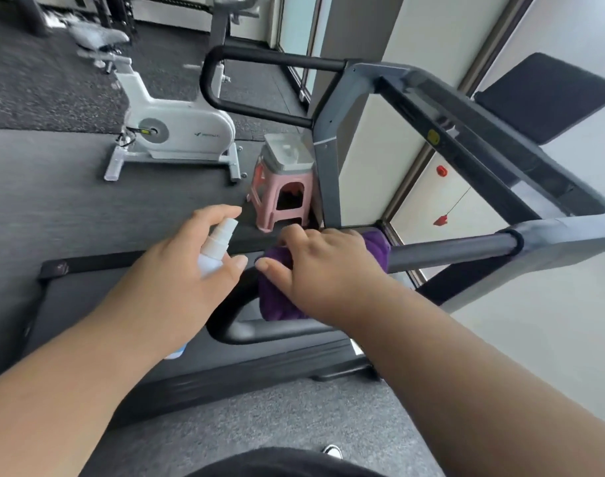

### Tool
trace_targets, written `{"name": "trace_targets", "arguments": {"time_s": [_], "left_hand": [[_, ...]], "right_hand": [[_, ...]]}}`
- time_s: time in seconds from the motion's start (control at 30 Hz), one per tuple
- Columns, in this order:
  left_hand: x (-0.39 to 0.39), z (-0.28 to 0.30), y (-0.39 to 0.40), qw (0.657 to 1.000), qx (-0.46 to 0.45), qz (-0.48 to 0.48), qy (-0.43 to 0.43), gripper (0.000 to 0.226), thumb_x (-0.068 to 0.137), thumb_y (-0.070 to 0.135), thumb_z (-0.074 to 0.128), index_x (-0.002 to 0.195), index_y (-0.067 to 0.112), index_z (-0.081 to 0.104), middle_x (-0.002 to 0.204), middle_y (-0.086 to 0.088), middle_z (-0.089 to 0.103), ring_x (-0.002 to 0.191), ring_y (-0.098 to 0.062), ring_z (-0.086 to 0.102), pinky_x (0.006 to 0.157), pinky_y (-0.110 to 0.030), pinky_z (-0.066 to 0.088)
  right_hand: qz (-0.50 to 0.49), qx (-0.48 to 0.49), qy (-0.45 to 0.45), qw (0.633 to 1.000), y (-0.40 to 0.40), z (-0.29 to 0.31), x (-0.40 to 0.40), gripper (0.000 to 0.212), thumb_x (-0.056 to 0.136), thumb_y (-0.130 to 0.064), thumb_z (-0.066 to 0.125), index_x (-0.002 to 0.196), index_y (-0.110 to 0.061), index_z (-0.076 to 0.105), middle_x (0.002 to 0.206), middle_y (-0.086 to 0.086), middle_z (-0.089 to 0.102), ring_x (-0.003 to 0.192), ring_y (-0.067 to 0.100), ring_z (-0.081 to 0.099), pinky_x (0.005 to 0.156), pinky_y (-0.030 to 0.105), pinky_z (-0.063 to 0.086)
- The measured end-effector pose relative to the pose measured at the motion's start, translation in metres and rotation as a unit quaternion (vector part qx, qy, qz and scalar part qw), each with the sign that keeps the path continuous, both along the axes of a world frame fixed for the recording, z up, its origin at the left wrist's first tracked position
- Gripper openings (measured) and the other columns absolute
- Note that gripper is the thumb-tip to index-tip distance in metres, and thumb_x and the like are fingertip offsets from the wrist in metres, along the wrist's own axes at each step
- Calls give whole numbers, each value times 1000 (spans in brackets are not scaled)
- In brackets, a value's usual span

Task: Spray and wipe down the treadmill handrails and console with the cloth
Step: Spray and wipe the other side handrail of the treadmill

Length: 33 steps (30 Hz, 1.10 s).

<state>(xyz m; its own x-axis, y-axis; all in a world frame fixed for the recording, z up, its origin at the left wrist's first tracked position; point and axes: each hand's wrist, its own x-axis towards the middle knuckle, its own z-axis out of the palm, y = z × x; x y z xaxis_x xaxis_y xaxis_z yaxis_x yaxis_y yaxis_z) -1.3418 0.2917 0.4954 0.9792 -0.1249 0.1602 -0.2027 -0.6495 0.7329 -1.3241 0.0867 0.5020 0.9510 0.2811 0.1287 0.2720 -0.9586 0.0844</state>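
- Bike (177, 132): white exercise bike, upper left of the frame, standing on dark floor matting.
- Left hand (191, 263): centre left, fingers curled round a bottle, forefinger raised above the nozzle.
- Bottle (215, 247): small white spray bottle, tilted, nozzle pointing up and right; its lower part is hidden by the palm.
- Deck (122, 287): black treadmill deck, running across the lower half under both forearms.
- Stool (282, 191): pink plastic stool, centre, on the floor beyond the deck, with a clear box on top.
- Cloth (277, 301): purple, centre, wrapped over the near handrail, one end showing past the knuckles to the right.
- Right hand (323, 266): centre, laid over the cloth, fingers curled down round it and the rail beneath, thumb pointing left.
- Handrail (449, 249): dark grey padded bar, running right from the cloth to the frame; it bends down and back below the cloth.
- Console (466, 142): grey, upper right, blurred, seen at a steep slant.
- Red clip (441, 220): right of centre, hanging on a cord below the console.
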Motion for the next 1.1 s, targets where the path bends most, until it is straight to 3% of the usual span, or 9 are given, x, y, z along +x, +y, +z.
{"name": "trace_targets", "arguments": {"time_s": [0.17, 0.3, 0.47, 0.57, 0.7, 0.8, 0.9, 1.03, 1.1], "left_hand": [[-9, -4, 3, 1000, -6, 8, 11, 44, 84, 54, 56, 120, 68, 36, 88, 22, 67, 81, 9, 56, 64, -18, 40], [-15, -4, 12, 1000, -9, 22, 12, 43, 83, 55, 54, 119, 69, 35, 91, 19, 66, 80, 4, 57, 62, -22, 42], [-26, -7, 31, 999, -13, 45, 21, 43, 84, 56, 54, 120, 70, 35, 93, 22, 66, 83, 7, 56, 64, -24, 43], [-31, -12, 36, 997, -23, 60, 29, 43, 84, 56, 55, 120, 70, 35, 94, 21, 65, 82, 5, 58, 64, -25, 44], [-35, -17, 35, 997, -33, 64, 41, 44, 83, 56, 55, 120, 70, 35, 96, 20, 64, 79, -2, 60, 64, -29, 47], [-36, -19, 33, 997, -31, 62, 39, 45, 82, 57, 53, 121, 70, 34, 98, 21, 64, 82, -3, 61, 68, -32, 51], [-36, -24, 35, 996, -42, 72, 37, 47, 82, 55, 54, 122, 71, 34, 98, 20, 65, 85, 1, 60, 68, -28, 50], [-39, -29, 39, 995, -56, 80, 38, 49, 81, 54, 55, 123, 71, 35, 100, 19, 65, 89, 0, 61, 70, -28, 48], [-42, -30, 38, 994, -62, 80, 40, 48, 81, 55, 54, 122, 71, 34, 99, 19, 65, 87, -1, 61, 70, -31, 50]], "right_hand": [[44, 43, 92, 994, -9, 8, -5, 74, 75, -86, 39, 120, -28, 43, 111, -7, 62, 107, 20, 57, 93, 40, 42], [23, 65, 150, 986, -52, 18, -1, 69, 67, -74, 67, 121, -40, 41, 115, -19, 53, 114, 12, 50, 100, 35, 39], [9, 18, 87, 996, -52, 13, -12, 71, 79, -72, 54, 142, -43, 40, 150, -19, 40, 140, 14, 32, 121, 42, 15], [35, -10, 71, 997, -33, 9, -14, 71, 85, -67, 55, 148, -39, 36, 149, -20, 43, 137, 13, 36, 116, 34, 20], [100, -44, 86, 990, 11, 10, -10, 69, 87, -66, 54, 148, -38, 36, 149, -17, 44, 135, 18, 40, 110, 39, 28], [159, -90, 65, 981, 59, -2, -11, 43, 84, -60, 60, 118, -34, 59, 116, -11, 59, 116, 24, 50, 90, 42, 33], [201, -228, 80, 949, 101, -17, -13, 21, 85, -45, 62, 91, -26, 55, 86, -6, 48, 102, 26, 49, 81, 41, 28], [243, -382, 102, 886, 133, -44, -17, 37, 94, -34, 53, 130, -25, 55, 135, 5, 42, 124, 30, 41, 102, 56, 33], [260, -375, 106, 884, 133, -45, -18, 38, 93, -33, 54, 131, -25, 53, 136, 5, 42, 128, 28, 38, 104, 54, 32]]}}
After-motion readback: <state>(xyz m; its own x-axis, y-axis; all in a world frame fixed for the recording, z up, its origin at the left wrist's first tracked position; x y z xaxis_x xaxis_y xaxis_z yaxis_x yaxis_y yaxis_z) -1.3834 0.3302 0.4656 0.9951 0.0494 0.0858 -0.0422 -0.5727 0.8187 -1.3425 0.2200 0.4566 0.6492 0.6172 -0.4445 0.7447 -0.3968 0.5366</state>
